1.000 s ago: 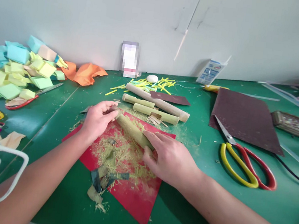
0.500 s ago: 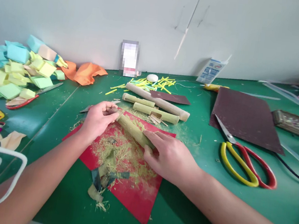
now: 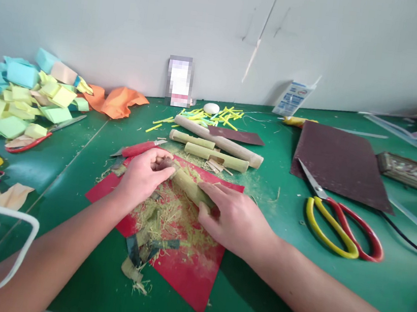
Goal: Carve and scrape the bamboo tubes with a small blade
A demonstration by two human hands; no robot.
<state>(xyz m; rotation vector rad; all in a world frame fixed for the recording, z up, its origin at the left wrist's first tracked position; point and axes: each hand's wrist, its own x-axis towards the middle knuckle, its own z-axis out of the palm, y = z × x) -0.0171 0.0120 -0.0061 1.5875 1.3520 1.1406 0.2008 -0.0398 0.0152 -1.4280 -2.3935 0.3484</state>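
A greenish bamboo tube (image 3: 187, 185) slants over a red sheet (image 3: 188, 278) strewn with shavings. Around its upper left end, the fingers of my left hand (image 3: 146, 173) are wrapped, with a small greyish piece showing between them. The lower right end lies in the grip of my right hand (image 3: 232, 220). Just behind my left hand is a red-handled knife (image 3: 140, 148). Beyond the tube lie two shorter bamboo pieces (image 3: 218, 158) and a longer pale tube (image 3: 232, 148).
Scissors (image 3: 327, 200) and a dark brown sheet (image 3: 341, 166) are at the right, near a small box (image 3: 413, 174). Folded papers (image 3: 19, 100) and orange paper (image 3: 117, 103) fill the back left. A white frame (image 3: 30, 240) stands at the lower left.
My left hand has slid right along the tube, towards my right hand, uncovering more of the red-handled knife. My right hand has stayed nearly in place on the tube.
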